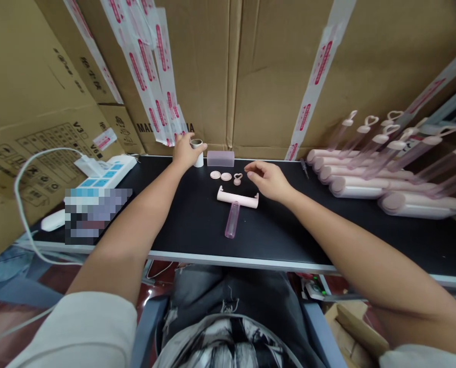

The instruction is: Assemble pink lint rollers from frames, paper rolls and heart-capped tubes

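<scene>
Now the left hand (184, 151) grips a small white roll (198, 153); the right hand (269, 180), fingertips drawn together, hovers beside a pink heart piece (237, 179).

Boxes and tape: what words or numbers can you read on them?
"V3": left cardboard box.
"V6": same box, lower down.
"MAD" and "NA": back cardboard box, the middle hidden behind tape strips.
Red print on the tape strips: too blurred to read.
Other black print on the left box: too blurred.
</scene>
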Tool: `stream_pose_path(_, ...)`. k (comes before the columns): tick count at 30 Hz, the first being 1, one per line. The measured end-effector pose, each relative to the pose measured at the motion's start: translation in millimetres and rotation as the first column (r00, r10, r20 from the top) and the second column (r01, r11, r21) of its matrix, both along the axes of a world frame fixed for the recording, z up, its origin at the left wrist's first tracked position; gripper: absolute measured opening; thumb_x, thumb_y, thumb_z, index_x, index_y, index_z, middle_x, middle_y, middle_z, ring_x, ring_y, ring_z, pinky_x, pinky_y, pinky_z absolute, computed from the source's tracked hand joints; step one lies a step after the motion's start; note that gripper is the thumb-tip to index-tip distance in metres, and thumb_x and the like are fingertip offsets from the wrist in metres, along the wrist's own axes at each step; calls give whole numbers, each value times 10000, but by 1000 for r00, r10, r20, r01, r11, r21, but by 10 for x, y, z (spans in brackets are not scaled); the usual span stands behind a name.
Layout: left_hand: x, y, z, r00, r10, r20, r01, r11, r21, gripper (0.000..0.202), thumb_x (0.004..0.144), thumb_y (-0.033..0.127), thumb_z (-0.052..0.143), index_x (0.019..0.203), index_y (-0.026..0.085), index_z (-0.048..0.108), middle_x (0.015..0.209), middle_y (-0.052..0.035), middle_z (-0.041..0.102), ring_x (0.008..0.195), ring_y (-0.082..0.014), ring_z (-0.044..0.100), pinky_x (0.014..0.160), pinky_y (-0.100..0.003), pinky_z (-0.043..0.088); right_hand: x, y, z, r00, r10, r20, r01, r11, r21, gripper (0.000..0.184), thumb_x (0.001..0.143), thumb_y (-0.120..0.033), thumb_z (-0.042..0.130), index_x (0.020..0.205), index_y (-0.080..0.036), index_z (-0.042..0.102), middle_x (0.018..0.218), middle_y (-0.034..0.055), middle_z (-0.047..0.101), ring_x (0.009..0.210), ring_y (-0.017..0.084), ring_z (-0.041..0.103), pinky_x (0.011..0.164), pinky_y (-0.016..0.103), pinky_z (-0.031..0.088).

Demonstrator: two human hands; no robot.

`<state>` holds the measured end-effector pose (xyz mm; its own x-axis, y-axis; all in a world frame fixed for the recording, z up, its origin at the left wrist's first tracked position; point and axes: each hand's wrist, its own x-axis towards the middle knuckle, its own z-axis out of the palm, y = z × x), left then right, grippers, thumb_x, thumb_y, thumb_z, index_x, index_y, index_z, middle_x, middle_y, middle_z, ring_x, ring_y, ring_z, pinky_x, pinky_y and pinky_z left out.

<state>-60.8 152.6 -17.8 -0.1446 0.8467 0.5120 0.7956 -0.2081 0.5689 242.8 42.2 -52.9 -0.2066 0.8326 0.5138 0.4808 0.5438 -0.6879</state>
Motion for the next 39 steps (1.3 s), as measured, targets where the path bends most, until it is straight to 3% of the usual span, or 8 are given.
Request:
stream_pose_path(4, 131, -251, 131, 998, 17, -67, -8, 992, 128, 514, 949, 366, 728, 1420, 168, 676, 1424, -192, 632, 1276, -345, 648, 1179, -471, 472, 11, -30, 73, 998, -20, 54, 20, 1000, 10, 195, 905, -297, 638, 1000, -217, 788, 985, 79, 836, 897, 259, 751, 861, 426, 557)
stream_pose_path(7, 297, -562, 219, 933, -286, -217, 300, 954, 31, 281, 974, 255, 629, 1187, 157, 784, 1196, -144, 724, 1105, -288, 692, 1071, -430, 518, 33, -107, 174, 989, 13, 147, -10, 1000, -21, 185, 913, -363, 656, 928, -219, 772, 861, 55, 803, 772, 234, 702, 742, 382, 504)
stream_pose_path(12, 516, -1079, 173, 448, -861, -242, 758, 509, -407, 203, 961, 343, 703, 1074, 242, 838, 1160, -89, 777, 1113, -261, 698, 1058, -400, 497, 59, -232, 273, 890, 338, 307, -315, 941, -125, 232, 933, -450, 698, 944, -232, 773, 907, 40, 804, 790, 224, 698, 752, 366, 498)
stream_pose_path(16, 604, -1293, 124, 394, -853, -342, 724, 517, -456, 197, 977, 399, 712, 908, 230, 787, 1065, -81, 773, 1134, -288, 658, 1049, -431, 442, 17, -270, 280, 897, 278, 343, -304, 952, 24, 174, 953, -367, 662, 876, -230, 736, 902, 59, 767, 820, 228, 680, 795, 378, 496)
stream_pose_path(22, 478, -1420, 329, 509, -850, -133, 769, 519, -373, 360, 1094, 493, 525, 916, 190, 606, 824, -19, 677, 715, -146, 571, 694, -292, 415, 2, -339, 406, 986, -142, -91, 160, 955, 248, 235, 972, -451, 695, 911, -228, 650, 856, 37, 694, 777, 206, 620, 733, 354, 461)
stream_pose_path(26, 412, -1401, 349, 577, -793, 196, 816, 570, -96, 454, 951, 587, 773, 985, 201, 537, 882, -7, 703, 715, -124, 654, 650, -249, 470, 4, -406, 452, 996, 91, 24, -93, 989, 116, 484, 950, -695, 718, 1002, -216, 678, 844, 33, 716, 710, 192, 603, 667, 330, 440)
stream_pose_path(34, 387, -1525, 392, 203, -640, 741, 970, 28, -242, 606, 956, 634, 783, 1353, 214, 598, 1049, -121, 825, 854, -252, 840, 744, -354, 659, -46, -430, 346, 867, 394, 304, -460, 868, 186, 354, 1057, -547, 663, 1127, -210, 745, 984, 83, 793, 859, 235, 692, 805, 350, 505)
stream_pose_path(39, 468, -1517, 281, 121, -572, 811, 990, 7, -143, 530, 910, 563, 860, 1228, 200, 641, 905, -84, 826, 769, -237, 825, 713, -344, 649, -26, -380, 327, 864, 379, 331, -453, 872, 184, 266, 1070, -471, 647, 1050, -215, 716, 941, 73, 770, 835, 227, 678, 781, 338, 499)
